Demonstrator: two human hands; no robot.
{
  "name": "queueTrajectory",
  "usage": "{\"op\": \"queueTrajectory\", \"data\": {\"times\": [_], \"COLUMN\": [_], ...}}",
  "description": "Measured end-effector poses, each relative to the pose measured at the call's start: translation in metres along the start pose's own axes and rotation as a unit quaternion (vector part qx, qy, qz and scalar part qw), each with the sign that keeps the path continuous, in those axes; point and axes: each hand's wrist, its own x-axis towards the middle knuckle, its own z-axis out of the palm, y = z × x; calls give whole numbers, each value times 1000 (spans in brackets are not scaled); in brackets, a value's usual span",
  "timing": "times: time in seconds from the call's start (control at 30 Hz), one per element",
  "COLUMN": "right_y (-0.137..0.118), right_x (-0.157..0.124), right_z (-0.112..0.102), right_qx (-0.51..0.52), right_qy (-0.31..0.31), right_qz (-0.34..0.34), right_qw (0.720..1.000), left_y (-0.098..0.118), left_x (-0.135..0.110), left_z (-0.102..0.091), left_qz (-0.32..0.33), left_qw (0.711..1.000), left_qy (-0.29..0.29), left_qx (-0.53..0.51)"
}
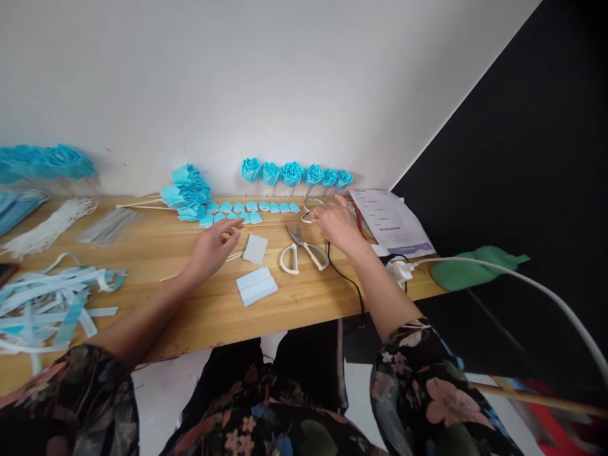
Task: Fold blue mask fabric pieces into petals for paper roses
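The right hand [338, 225] pinches a tape roll [311, 209] beside the scissors [304, 251], forearm angled across the worktop [152, 244]. The left hand [213, 248] is loosely spread, fingertips reaching toward the blue petals [240, 212], over a thin stick [168, 276].

Looking like a small handicraft workshop corner: wooden surface [156, 247] standing against a plain white wall [285, 82], carrying rows of folded blue petals [251, 209], finished paper roses [292, 173] leaning at the back, white-handled scissors [304, 250], heaped cut paper strips [52, 297] and a printed sheet [389, 221].
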Motion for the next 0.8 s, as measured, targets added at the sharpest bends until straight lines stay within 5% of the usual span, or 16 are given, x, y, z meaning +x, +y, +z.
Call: {"op": "queueTrajectory", "data": {"times": [0.23, 0.4, 0.53, 0.63, 0.8], "right_y": [-31, -52, -49, -48, -53], "right_x": [-3, -7, -25, -46, -61], "right_z": [-32, -36, -21, 1, 30], "right_qx": [302, 361, 293, 132, -10], "right_qy": [32, 60, 134, 16, -97], "right_qz": [-117, -141, -30, 68, 102], "right_qw": [946, 920, 946, 989, 990], "left_y": [60, 65, 51, 39, 31], "left_x": [3, 10, 12, 14, 15], "left_z": [13, 31, 29, 17, 4], "left_qz": [80, -50, -111, -135, -158], "left_qw": [991, 964, 955, 941, 932], "left_qy": [-98, -244, -188, -143, -78], "left_qx": [39, -88, -199, -277, -316]}}
